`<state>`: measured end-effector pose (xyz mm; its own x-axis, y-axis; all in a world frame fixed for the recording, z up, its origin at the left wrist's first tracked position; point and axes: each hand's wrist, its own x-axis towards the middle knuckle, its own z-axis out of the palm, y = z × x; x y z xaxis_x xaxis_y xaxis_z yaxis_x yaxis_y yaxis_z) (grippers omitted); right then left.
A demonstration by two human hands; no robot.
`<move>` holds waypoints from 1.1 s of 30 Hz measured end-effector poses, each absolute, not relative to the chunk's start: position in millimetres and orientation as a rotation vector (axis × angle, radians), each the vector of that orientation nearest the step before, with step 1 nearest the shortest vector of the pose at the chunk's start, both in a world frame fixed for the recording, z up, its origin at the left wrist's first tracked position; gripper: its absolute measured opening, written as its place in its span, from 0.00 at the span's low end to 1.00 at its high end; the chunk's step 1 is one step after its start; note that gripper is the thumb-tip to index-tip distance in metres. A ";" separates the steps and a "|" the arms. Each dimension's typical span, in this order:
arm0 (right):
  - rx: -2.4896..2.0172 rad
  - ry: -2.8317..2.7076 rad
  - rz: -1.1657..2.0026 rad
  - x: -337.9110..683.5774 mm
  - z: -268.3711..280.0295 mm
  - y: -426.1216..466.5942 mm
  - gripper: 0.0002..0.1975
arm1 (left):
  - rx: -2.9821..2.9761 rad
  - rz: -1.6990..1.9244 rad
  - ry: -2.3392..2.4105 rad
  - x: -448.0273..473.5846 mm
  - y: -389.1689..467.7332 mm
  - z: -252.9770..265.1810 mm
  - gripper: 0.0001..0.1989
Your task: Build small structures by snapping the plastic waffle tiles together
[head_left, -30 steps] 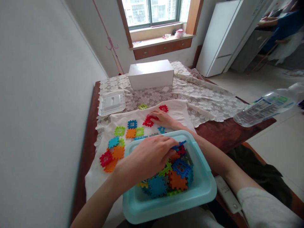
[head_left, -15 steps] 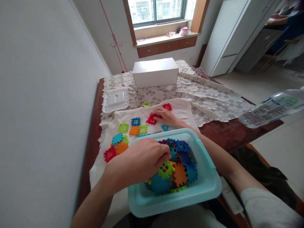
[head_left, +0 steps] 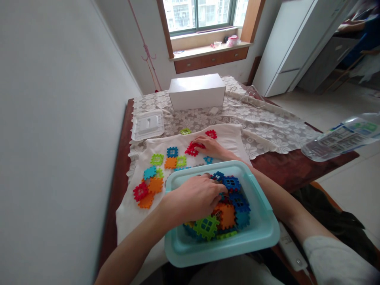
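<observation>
A light blue plastic tub (head_left: 264, 233) holds a heap of toothed plastic building tiles. My left hand (head_left: 196, 198) is inside it, fingers apart and curved down over the heap, their tips partly hidden. Below that hand lies a green window tile (head_left: 207, 227), beside an orange tile (head_left: 228, 216). Dark blue window tiles (head_left: 231, 183) are right of my fingers. Past the tub's far rim, my right hand (head_left: 209, 145) rests on the white cloth, its fingers closed around red window tiles (head_left: 192, 149); whether they are joined is unclear.
Loose tiles, including a red one (head_left: 140, 191) and an orange one (head_left: 155, 185), lie on the cloth (head_left: 136, 221) left of the tub. Behind are a clear plastic lid (head_left: 147, 124) and a white box (head_left: 197, 93). A large plastic bottle (head_left: 341, 136) stands at the right.
My left hand has moved slightly right and deeper into the tub, its fingers spreading from a pinch. The green window tile now lies lower in the heap. My right hand stays on the red tiles.
</observation>
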<state>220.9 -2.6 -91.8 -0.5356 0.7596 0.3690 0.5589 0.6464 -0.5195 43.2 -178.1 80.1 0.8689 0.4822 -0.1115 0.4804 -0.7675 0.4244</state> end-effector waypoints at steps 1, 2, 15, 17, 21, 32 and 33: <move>-1.029 -2.283 0.460 220.8 -91.0 -3.0 0.13 | 2.597 -0.034 0.699 43.2 -177.2 80.5 0.11; -1.038 -2.271 0.465 220.6 -90.4 -3.1 0.13 | 2.588 -0.056 0.698 43.5 -175.9 80.8 0.11; -1.085 -2.155 0.541 219.9 -95.8 0.0 0.14 | 2.491 0.033 0.656 43.1 -169.1 84.5 0.09; -1.079 -2.173 0.530 220.3 -95.8 -0.4 0.14 | 2.472 0.039 0.662 42.2 -166.9 87.4 0.07; -1.079 -2.177 0.508 221.2 -95.9 1.0 0.15 | 2.330 0.145 0.580 39.7 -156.7 93.9 0.08; -1.110 -2.209 0.498 221.2 -91.2 -1.3 0.16 | 2.453 0.097 0.773 28.1 -174.2 78.0 0.14; -1.111 -2.217 0.494 221.1 -90.8 -1.6 0.16 | 2.467 0.071 0.786 27.6 -176.4 76.9 0.15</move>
<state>221.1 -1.6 -90.8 -0.4666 0.8130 0.3484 0.5880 0.5794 -0.5644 27.6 -176.4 76.9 0.8281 0.5495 -0.1108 0.5209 -0.6813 0.5143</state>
